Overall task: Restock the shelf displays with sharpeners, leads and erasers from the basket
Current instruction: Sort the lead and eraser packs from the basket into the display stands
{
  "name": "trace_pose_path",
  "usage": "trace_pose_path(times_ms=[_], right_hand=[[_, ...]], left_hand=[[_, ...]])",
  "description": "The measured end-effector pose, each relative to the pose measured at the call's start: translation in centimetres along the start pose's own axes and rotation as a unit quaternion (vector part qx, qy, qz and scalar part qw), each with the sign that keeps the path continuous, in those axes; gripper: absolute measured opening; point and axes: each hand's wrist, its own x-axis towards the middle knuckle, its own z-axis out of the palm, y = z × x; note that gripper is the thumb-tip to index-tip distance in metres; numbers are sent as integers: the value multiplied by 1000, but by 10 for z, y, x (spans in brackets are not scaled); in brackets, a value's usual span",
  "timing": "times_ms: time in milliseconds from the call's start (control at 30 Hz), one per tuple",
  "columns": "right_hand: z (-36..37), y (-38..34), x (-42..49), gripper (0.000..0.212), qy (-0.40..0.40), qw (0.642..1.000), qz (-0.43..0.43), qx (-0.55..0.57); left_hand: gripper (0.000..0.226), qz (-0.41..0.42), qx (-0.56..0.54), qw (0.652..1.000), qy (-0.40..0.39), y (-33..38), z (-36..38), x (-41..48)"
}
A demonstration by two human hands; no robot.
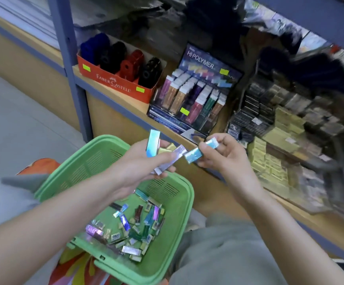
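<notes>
A green plastic basket (173,204) rests on my lap, its floor strewn with several shiny foil-wrapped eraser packs (133,227). Above it my left hand (138,167) grips a fan of a few packs, a tall blue one (153,145) upright and a silver-lilac one (170,159) slanting right. My right hand (226,155) pinches two small teal packs (194,155) between thumb and fingers, just beside the left hand's bundle. On the shelf behind stand the Hi-Polymer eraser display (195,95) and a red Faber-Castell sharpener box (115,83).
Blue metal shelf uprights (70,58) frame the wooden shelf (126,103). To the right lie stacks of dark and yellow lead boxes (274,128), blurred. Grey floor shows at the left. A colourful patterned cloth (74,266) lies under the basket.
</notes>
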Motion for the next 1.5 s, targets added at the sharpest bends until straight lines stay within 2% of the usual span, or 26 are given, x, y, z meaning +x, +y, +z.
trace_pose_path(times_ms=[133, 233, 333, 600, 733, 900, 1000, 1133, 1300, 1367, 1433, 1500], right_hand=[[-20, -18, 24, 4, 97, 992, -63, -47], [-34, -27, 60, 5, 190, 959, -139, -159], [-41, -31, 94, 5, 231, 929, -167, -236], [-46, -32, 142, 4, 166, 897, -198, -359], [-49, -37, 151, 12, 120, 865, -221, -434], [-40, -41, 156, 7, 67, 840, -233, -485], [-38, -35, 159, 11, 76, 828, -241, -500], [-38, -27, 159, 17, 116, 839, -218, -485], [-33, -22, 153, 12, 126, 800, -262, -525], [-29, -23, 143, 17, 155, 819, -277, -478], [-21, -26, 129, 17, 177, 862, -281, -383], [-12, -29, 115, 16, 151, 904, -265, -301]], left_hand=[[26, 28, 21, 999, 2, 15, -4, 11], [28, 38, 17, 999, 7, 21, -8, 20], [29, 39, 0, 999, 12, 22, -11, 28], [28, 37, -23, 999, 22, 29, -14, 43], [29, 31, -27, 999, 17, 32, -11, 46], [28, 26, -27, 999, 14, 32, -6, 50], [27, 23, -34, 999, 9, 32, -5, 53], [28, 21, -46, 999, 7, 34, -3, 56], [28, 18, -65, 998, 10, 36, -5, 58], [26, 15, -71, 997, 11, 37, -5, 58], [21, 13, -79, 997, 13, 39, -5, 58], [20, 9, -91, 996, 15, 40, -5, 58]])
